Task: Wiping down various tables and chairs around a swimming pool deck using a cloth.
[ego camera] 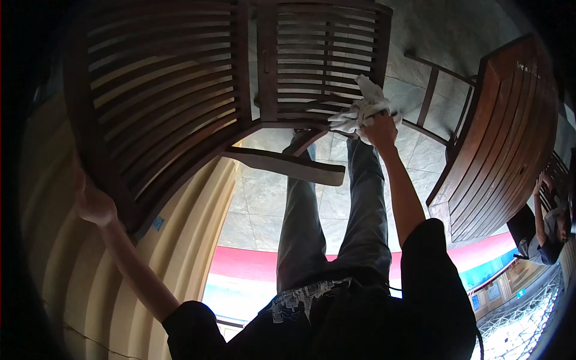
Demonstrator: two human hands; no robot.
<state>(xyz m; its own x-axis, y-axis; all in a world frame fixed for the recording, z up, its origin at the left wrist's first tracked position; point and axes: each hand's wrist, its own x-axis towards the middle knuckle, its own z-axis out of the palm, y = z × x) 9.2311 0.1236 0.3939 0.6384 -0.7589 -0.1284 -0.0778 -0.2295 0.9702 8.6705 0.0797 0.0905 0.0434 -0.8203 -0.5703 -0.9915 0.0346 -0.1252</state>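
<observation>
A dark wooden slatted chair (267, 63) stands before me, its slatted back at the left and its seat at the centre. My right hand (382, 130) grips a crumpled white cloth (370, 105) against the seat's near right corner. At the far left, my left hand (95, 202) is at the outer edge of the chair's back; its fingers are partly hidden and blurred, so its hold is unclear. A curved wooden armrest (288, 166) juts out over my legs.
A wooden slatted table (499, 148) is at the right, with a dark frame beside it on the grey tiled floor (261, 202). A ribbed beige surface (148, 265) lies at the left. Another person (542, 229) is beyond the table at the far right.
</observation>
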